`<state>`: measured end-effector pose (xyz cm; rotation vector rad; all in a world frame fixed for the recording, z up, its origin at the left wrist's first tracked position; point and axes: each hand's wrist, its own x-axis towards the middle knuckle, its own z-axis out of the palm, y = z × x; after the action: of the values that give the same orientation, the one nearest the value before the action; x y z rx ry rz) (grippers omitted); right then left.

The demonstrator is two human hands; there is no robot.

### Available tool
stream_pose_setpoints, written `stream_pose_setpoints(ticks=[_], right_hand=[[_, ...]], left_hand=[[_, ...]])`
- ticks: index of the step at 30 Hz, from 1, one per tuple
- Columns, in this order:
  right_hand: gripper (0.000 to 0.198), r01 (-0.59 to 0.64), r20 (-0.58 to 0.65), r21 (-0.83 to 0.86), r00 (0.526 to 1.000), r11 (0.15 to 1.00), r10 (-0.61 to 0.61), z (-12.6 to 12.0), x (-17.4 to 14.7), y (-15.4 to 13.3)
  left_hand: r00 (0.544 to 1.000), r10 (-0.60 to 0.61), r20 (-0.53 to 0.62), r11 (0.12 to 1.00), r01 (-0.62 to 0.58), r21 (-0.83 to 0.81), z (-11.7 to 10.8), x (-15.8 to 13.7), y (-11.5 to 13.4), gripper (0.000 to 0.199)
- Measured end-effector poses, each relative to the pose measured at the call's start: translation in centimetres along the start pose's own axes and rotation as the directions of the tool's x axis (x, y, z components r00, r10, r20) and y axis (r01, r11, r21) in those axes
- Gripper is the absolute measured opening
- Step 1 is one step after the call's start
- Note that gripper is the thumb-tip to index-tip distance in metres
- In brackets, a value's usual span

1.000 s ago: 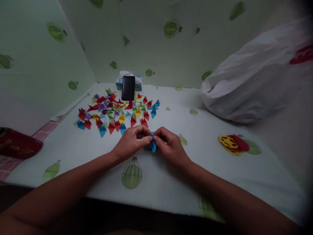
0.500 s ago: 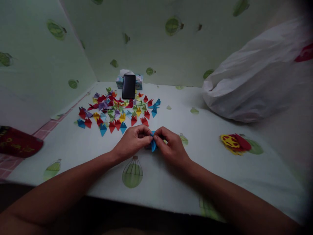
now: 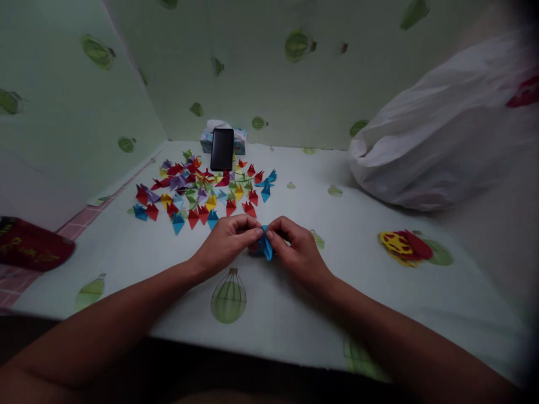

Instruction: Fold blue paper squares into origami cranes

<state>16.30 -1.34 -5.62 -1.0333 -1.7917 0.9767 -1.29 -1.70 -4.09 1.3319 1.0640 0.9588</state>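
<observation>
Between my two hands is a blue piece of folded origami paper (image 3: 266, 247), held just above the table with its point facing down toward me. My left hand (image 3: 231, 235) pinches its left side between thumb and forefinger. On the other side my right hand (image 3: 292, 244) is closed on it in the same kind of pinch. Something dark lies under the paper, mostly covered by the fingers. Beyond my left hand spreads a loose group of small folded paper cranes (image 3: 203, 214) in red, blue, yellow, green and purple.
A black phone (image 3: 222, 150) leans on a tissue box (image 3: 240, 143) behind the cranes. At the right bulges a white plastic bag (image 3: 421, 134). Yellow and red cutout pieces (image 3: 398, 244) lie below it. A dark red object (image 3: 36, 244) is at the left edge of the table (image 3: 168, 314).
The blue paper has tilted, its lower point shifting slightly to the right. Both hands stay in nearly the same place, still pinching it.
</observation>
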Motion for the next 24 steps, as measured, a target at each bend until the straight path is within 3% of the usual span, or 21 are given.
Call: stream_pose_setpoints(ticks=[11, 18, 24], right_hand=[[0.014, -0.033, 0.027, 0.040, 0.999, 0.999, 0.032, -0.27, 0.08, -0.03], [0.016, -0.084, 0.002, 0.062, 0.996, 0.994, 0.084, 0.01, 0.10, 0.13], [0.018, -0.110, 0.031, 0.144, 0.994, 0.983, 0.107, -0.19, 0.19, 0.00]], left_hand=[[0.999, -0.036, -0.019, 0.997, 0.035, -0.062, 0.15, 0.07, -0.17, 0.020], [0.988, 0.128, -0.087, 0.991, -0.131, -0.028, 0.30, 0.11, -0.44, 0.026], [0.979, 0.203, 0.007, 0.979, -0.203, -0.007, -0.04, 0.39, -0.79, 0.020]])
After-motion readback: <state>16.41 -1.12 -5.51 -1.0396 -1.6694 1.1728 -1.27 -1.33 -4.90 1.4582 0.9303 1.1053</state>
